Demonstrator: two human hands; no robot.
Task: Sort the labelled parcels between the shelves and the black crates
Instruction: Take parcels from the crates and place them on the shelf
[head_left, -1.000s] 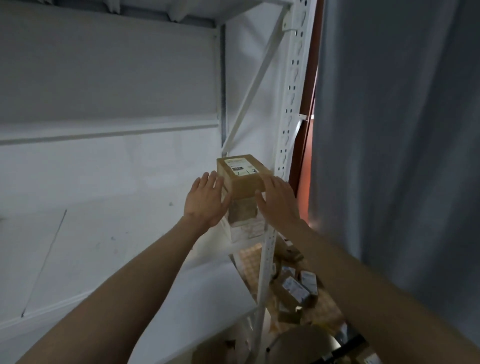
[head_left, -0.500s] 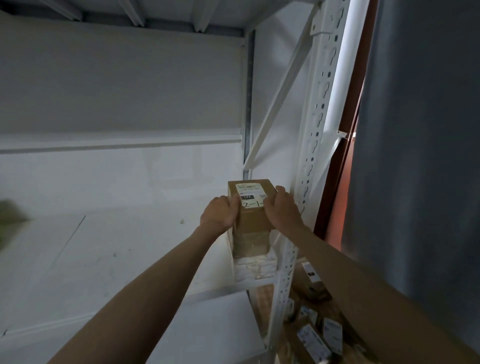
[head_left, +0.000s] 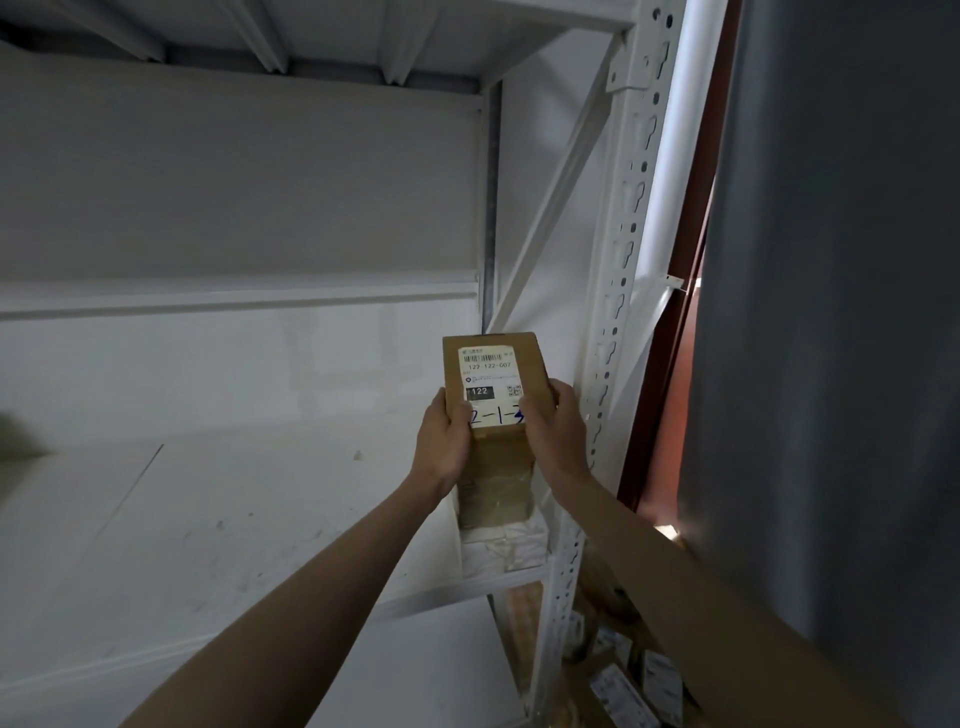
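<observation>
A small brown cardboard parcel (head_left: 498, 358) with a white barcode label sits on top of a stack at the right end of a white shelf (head_left: 218, 519). My left hand (head_left: 448, 439) grips its left side and my right hand (head_left: 558, 431) grips its right side, thumbs over the label. Under it stand another brown box (head_left: 496, 491) and a white parcel (head_left: 506, 551). No black crate is in view.
The white perforated upright (head_left: 618, 291) of the rack stands just right of the stack. A grey curtain (head_left: 831, 312) hangs at the right. More labelled parcels (head_left: 628, 686) lie on the floor below. A shelf board (head_left: 322, 36) runs overhead.
The parcel has settled flat on the stack, its label now facing me. Both hands have curled round its sides. My view has moved closer and tilted up.
</observation>
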